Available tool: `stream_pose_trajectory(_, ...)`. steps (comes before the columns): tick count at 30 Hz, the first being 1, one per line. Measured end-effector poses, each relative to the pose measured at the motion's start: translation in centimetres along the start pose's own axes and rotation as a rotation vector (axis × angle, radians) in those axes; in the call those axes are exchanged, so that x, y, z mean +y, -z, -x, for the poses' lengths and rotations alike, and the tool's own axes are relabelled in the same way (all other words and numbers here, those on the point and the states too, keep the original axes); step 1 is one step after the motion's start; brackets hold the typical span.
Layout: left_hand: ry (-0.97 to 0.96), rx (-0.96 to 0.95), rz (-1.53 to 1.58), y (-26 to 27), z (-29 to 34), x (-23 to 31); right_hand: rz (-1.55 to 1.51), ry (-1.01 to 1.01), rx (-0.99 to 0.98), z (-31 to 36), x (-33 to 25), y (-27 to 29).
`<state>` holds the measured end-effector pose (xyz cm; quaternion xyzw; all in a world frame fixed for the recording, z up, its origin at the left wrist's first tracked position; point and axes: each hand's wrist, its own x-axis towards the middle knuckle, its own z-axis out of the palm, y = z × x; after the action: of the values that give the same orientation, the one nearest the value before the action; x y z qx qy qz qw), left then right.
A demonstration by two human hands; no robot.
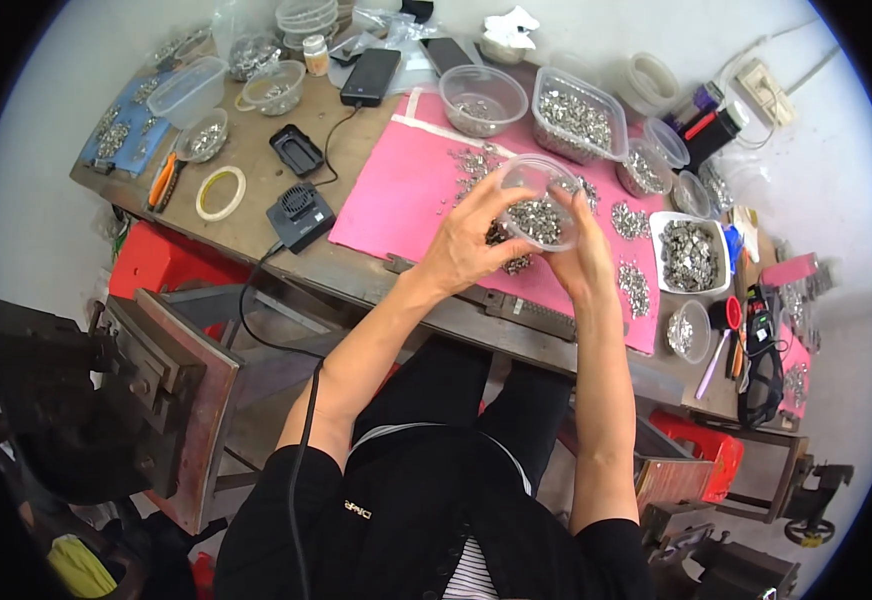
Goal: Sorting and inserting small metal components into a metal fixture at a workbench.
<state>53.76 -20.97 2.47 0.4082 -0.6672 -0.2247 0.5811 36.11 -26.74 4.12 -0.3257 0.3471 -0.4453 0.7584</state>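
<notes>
Between both hands I hold a round clear plastic tub point(524, 170) above the pink mat point(381, 205). My left hand point(469, 238) grips its left side, thumb below and fingers along the rim. My right hand point(586, 255) closes on its right side. Small shiny metal pieces show in or through the tub; which of the two I cannot tell. Behind it on the mat lies a loose pile of metal pieces point(471, 165). Two smaller piles, an upper one point(630, 220) and a lower one point(634, 290), lie right of my right hand.
Clear tubs, one round point(483, 95) and one square point(576, 115), stand behind, holding metal pieces. A white dish point(691, 255) of metal parts stands right. Left are a black charger point(299, 215), a tape roll point(221, 193) and orange-handled pliers point(164, 182). A black cable point(306, 430) crosses my left arm.
</notes>
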Motion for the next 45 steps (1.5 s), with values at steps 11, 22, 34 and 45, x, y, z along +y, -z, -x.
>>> stream_pose_trajectory(11,0.227,0.441,-0.025,7.2,1.4,-9.3,0.661,0.757,-0.008,3.9,1.5,-3.0)
stream_pose_trajectory(22,0.216,0.365,-0.348,7.7,-0.8,-12.7,0.602,0.851,0.544,11.5,2.4,10.0)
stream_pose_trajectory(34,0.129,0.345,-0.038,11.6,0.0,-20.8,0.520,0.909,0.733,11.4,3.9,12.6)
stream_pose_trajectory(45,0.054,0.362,-0.343,1.3,3.4,-2.2,0.557,0.761,0.817,12.2,3.5,13.1)
